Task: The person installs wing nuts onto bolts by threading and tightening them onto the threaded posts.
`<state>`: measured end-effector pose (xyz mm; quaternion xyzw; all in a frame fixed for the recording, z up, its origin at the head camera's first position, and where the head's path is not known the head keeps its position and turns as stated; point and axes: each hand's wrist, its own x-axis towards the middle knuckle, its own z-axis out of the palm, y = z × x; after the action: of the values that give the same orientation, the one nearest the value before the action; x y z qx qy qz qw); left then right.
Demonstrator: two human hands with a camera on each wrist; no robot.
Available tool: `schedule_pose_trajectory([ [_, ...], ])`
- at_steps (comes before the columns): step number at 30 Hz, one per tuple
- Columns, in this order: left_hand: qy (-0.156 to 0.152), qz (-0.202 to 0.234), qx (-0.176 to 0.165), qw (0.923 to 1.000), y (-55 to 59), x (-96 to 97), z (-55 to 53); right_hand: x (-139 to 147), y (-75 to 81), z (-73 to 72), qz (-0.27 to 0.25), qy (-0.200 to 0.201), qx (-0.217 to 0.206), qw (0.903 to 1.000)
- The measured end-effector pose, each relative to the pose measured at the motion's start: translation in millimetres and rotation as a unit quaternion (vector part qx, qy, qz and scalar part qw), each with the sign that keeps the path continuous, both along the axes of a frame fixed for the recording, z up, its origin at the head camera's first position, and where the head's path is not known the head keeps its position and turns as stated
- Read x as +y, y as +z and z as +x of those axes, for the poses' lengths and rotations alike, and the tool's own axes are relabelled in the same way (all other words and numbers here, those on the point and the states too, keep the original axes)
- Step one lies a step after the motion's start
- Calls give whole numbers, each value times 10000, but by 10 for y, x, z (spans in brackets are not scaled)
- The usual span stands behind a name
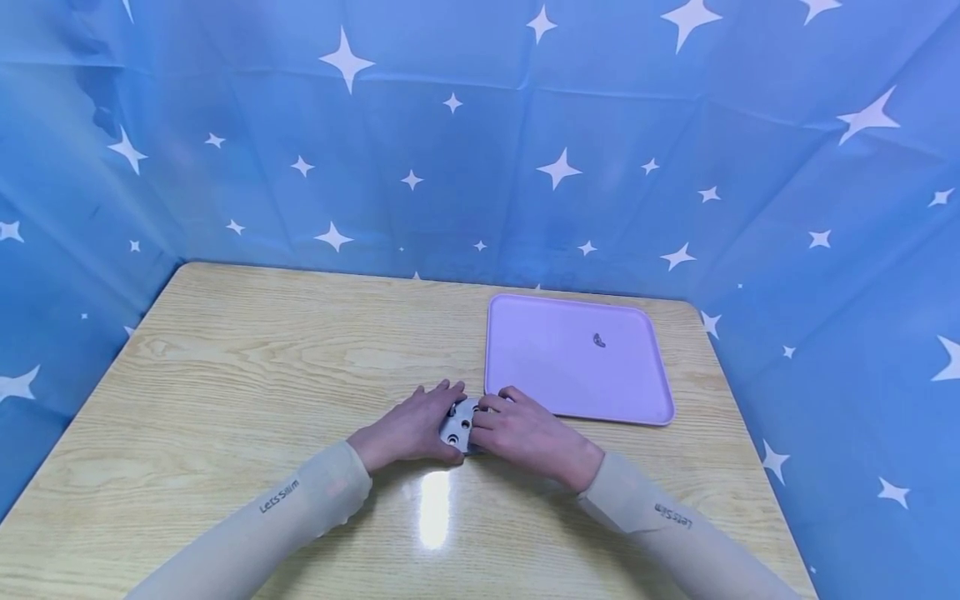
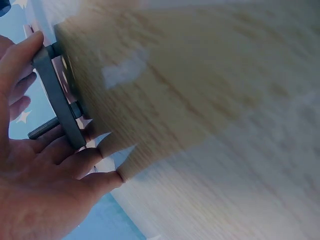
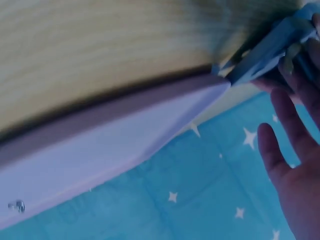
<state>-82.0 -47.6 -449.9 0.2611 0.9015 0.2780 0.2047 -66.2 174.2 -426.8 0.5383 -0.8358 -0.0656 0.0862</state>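
A thick grey metal plate [image 1: 459, 427] with several round holes sits near the middle of the table, just left of the tray. My left hand [image 1: 416, 425] grips its left side, thumb at the near edge and fingers toward the far edge. By those fingers a threaded bolt [image 2: 44, 128] sticks out of the plate's upper face, and short dark stubs [image 2: 76, 109] show underneath. My right hand [image 1: 528, 437] has its fingers curled over the plate's right part, covering it; I cannot tell whether it also pinches something small there.
A lilac tray [image 1: 555, 375] lies right behind the plate, its near left corner beside my right fingers. In it is a small dark metal piece [image 1: 598, 340]. A starred blue curtain [image 1: 450, 208] hangs behind the wood-grain table [image 1: 262, 350].
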Motion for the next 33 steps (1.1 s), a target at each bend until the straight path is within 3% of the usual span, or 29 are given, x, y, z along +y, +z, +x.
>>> schedule_pose_trajectory([
  [5, 51, -36, -31, 10000, -9, -12, 4, -62, -95, 24, -253, -231, 271, 9990],
  [14, -23, 102, 88, 9999, -6, -14, 8, -189, -119, 110, -850, -1425, -163, 9860],
  [19, -24, 56, 96, 9999, -13, -20, 8, -190, -85, 126, -899, -1669, -442, 9809],
  [22, -57, 43, 103, 9999, -2, -21, 9, -113, -17, 98, -844, -1453, -675, 9835],
  [26, -54, 51, 75, 9999, 8, -19, -1, 22, 87, 27, -434, -670, -832, 9933],
  [30, -50, -5, 44, 10000, 20, -18, -4, 102, 143, -9, 35, 105, -660, 9978],
  [33, -58, -16, 68, 10000, 15, -18, -2, 106, 152, -12, 152, 350, -410, 9984],
])
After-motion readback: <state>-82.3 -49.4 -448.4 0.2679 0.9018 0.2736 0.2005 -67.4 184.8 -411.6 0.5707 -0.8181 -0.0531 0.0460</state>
